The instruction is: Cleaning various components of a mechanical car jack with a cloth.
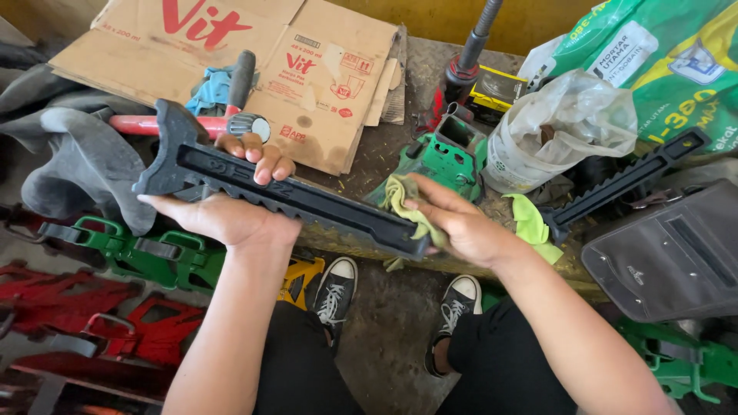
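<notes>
My left hand [231, 201] grips a long black toothed metal bar [307, 201] near its wide T-shaped head, fingers curled over the top edge. The bar runs from upper left down to lower right. My right hand [460, 224] presses a yellow-green cloth [406, 201] against the bar's lower right end. Both hands hover over a worn workbench [384, 146], above my black trousers and black-and-white sneakers.
A second black toothed bar [624, 183] lies at right beside a plastic-wrapped tub [550, 134]. Also around: green metal part [446, 157], flattened cardboard [254, 46], red-handled tool [192, 123], green sack [676, 54], grey case [673, 257], grey glove [84, 161]. Green and red jack frames [131, 253] lie below left.
</notes>
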